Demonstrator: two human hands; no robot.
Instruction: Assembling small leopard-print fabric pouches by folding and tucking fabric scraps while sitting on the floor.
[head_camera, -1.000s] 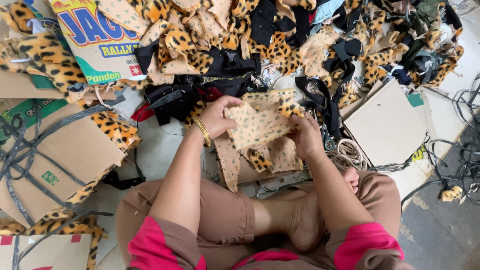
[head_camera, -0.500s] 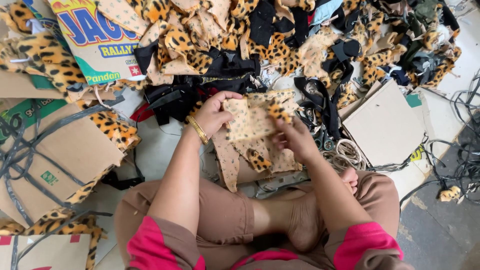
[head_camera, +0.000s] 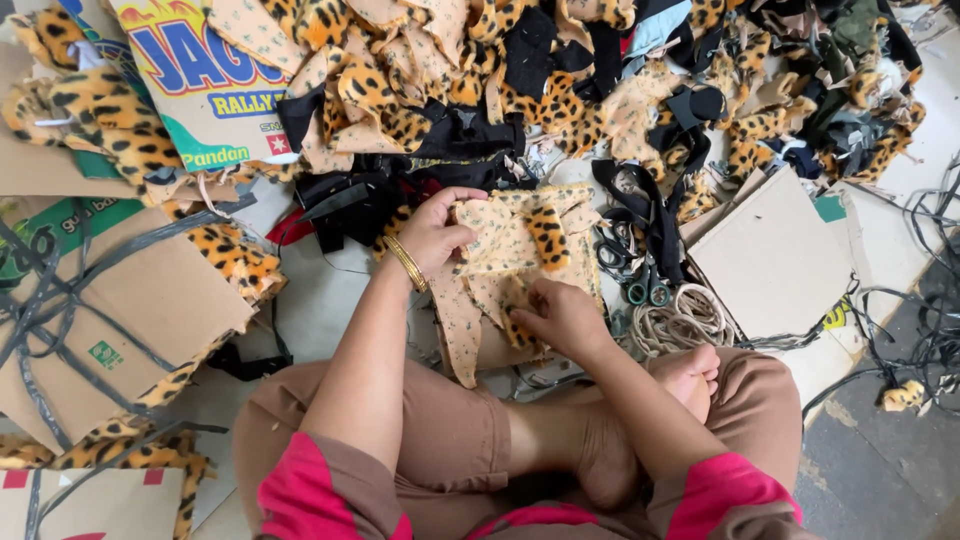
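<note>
**Both hands on a patch of leopard-print cloth**

The left hand (head_camera: 437, 226), with a thin gold bangle (head_camera: 407, 264) at the wrist, is closed in a pinch on the left edge of a tan, spotted piece of leopard-print fabric (head_camera: 520, 245), thumb on top and fingers curled underneath. The right hand (head_camera: 562, 316) is half closed, knuckles up, pressing and gripping the near edge of the same piece. The fabric lies in front of the person's crossed legs, above a longer tan strip (head_camera: 462, 325) that hangs toward the near side, on a flat bit of brown cardboard.

Beyond it, on the far side, spreads a heap of leopard-print and black cloth scraps (head_camera: 480, 90). To the right lie a pair of scissors (head_camera: 640, 285), a coil of pale cord (head_camera: 685, 322) and a square sheet of plain cardboard (head_camera: 765, 260); to the left, flattened cardboard boxes (head_camera: 110, 300) bound with dark straps.

Against half a second ago, the right hand has slid from the piece's right side down to its near edge (closer to the knee), while the left hand keeps its pinch.
</note>
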